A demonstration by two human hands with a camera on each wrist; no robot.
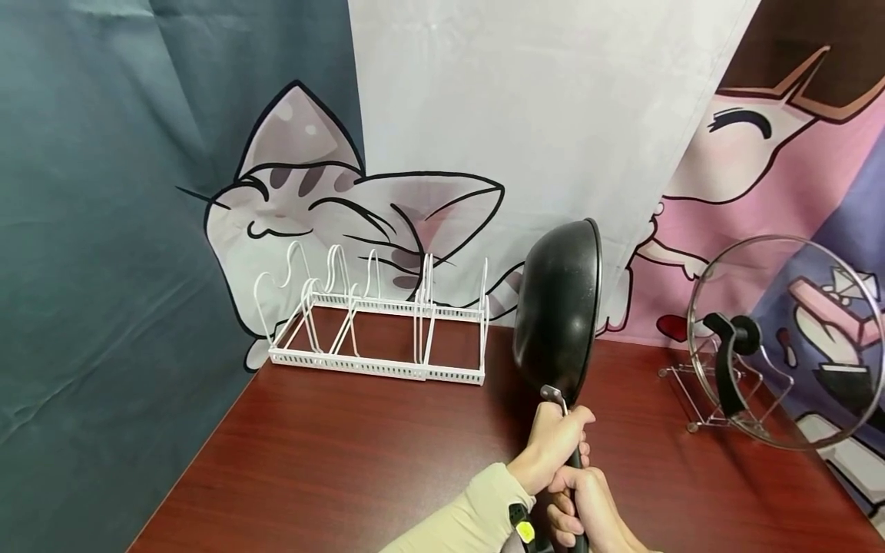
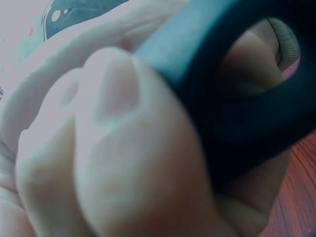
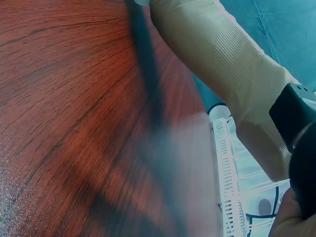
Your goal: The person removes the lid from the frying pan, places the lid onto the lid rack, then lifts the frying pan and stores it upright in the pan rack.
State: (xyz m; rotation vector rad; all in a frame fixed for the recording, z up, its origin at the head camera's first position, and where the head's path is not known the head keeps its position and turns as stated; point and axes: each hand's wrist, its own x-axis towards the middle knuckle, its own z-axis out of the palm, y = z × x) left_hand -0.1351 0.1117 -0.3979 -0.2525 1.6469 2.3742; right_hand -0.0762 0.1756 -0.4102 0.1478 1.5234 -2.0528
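A black wok (image 1: pixel 553 307) is held up on its side above the table, its rounded base facing left and its rim to the right. My left hand (image 1: pixel 553 442) grips its handle just below the metal bracket (image 1: pixel 551 393). Lower down, my right hand (image 1: pixel 588 503) has its fingers curled round the same handle. In the left wrist view, curled fingers (image 2: pixel 133 148) press close against the black handle end (image 2: pixel 232 128), which has a hanging hole. The right wrist view shows the left sleeve (image 3: pixel 217 59), with only part of a hand (image 3: pixel 289 219) at the lower right.
A white rack (image 1: pixel 387 372) with upright wire dividers stands at the back of the wooden table (image 1: pixel 332 453), left of the wok. To the right, a glass lid (image 1: pixel 701 284) with a black knob leans upright in a small wire stand (image 1: pixel 681 395). A printed cloth (image 1: pixel 442 92) hangs behind.
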